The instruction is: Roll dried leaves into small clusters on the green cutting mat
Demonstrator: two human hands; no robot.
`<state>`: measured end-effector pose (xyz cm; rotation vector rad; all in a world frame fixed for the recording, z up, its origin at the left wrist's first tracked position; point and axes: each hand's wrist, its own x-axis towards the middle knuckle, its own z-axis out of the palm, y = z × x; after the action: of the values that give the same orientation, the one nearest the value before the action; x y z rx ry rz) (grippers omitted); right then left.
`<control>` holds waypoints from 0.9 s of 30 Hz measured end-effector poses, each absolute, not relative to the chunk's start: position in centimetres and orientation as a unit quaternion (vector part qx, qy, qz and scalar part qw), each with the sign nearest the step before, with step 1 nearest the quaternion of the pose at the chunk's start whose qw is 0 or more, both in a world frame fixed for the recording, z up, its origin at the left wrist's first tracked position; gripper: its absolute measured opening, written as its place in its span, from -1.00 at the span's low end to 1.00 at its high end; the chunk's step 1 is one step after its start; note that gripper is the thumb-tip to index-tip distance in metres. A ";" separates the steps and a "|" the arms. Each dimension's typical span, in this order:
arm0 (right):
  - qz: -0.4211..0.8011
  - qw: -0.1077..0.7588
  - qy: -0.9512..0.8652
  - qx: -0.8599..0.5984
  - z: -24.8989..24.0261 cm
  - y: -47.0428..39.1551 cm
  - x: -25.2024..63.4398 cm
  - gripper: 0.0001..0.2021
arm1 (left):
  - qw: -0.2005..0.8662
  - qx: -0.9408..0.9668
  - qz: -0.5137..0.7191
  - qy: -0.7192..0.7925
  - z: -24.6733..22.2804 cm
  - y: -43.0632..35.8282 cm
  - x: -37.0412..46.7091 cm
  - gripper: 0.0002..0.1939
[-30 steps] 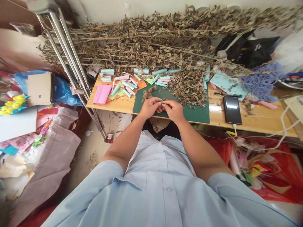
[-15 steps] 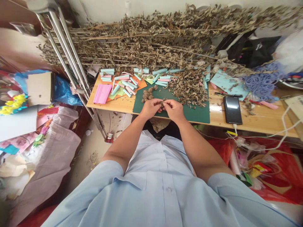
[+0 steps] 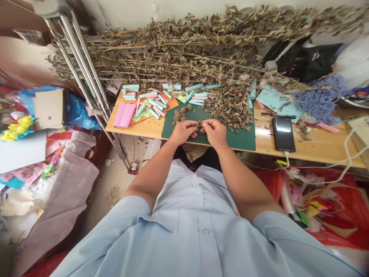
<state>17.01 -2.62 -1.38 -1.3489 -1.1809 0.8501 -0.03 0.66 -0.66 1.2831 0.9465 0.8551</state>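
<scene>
My left hand (image 3: pixel 183 132) and my right hand (image 3: pixel 214 132) meet over the front of a green cutting mat (image 3: pixel 242 143). Between their fingertips is a small clump of dried leaves (image 3: pixel 199 124), pinched from both sides. Just behind my left hand lie several crumpled leaf balls (image 3: pixel 181 114). A loose heap of dried leaves (image 3: pixel 230 107) covers the right back part of the mat, behind my right hand.
Rolled blue and pink papers (image 3: pixel 157 104) and a pink sheet (image 3: pixel 125 115) lie left on the table. Long dried stalks (image 3: pixel 173 50) span the back. A phone (image 3: pixel 283 134) with a cable sits right, near blue cord (image 3: pixel 319 98). Metal poles (image 3: pixel 83 65) stand left.
My right hand has shifted slightly to the right, and more of the clump shows between my fingertips. My left hand has barely moved.
</scene>
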 end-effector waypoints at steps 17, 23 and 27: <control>0.277 0.528 -0.595 -0.539 -2.7 -2.9 16.7 -0.85 | 0.639 0.570 0.360 0.370 -0.4 0.6 -0.1 -0.74; 0.255 0.525 -0.607 -0.539 -2.4 -3.1 16.6 -0.85 | 0.632 0.562 0.372 0.382 -0.4 0.6 0.0 -0.77; 0.234 0.533 -0.631 -0.512 -1.6 -3.1 16.5 -0.87 | 0.645 0.536 0.381 0.390 -0.6 0.8 0.1 -0.81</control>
<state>16.51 -3.14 -1.61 -1.2208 -1.5047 0.5581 0.10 0.85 -0.63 1.2204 0.8874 0.8664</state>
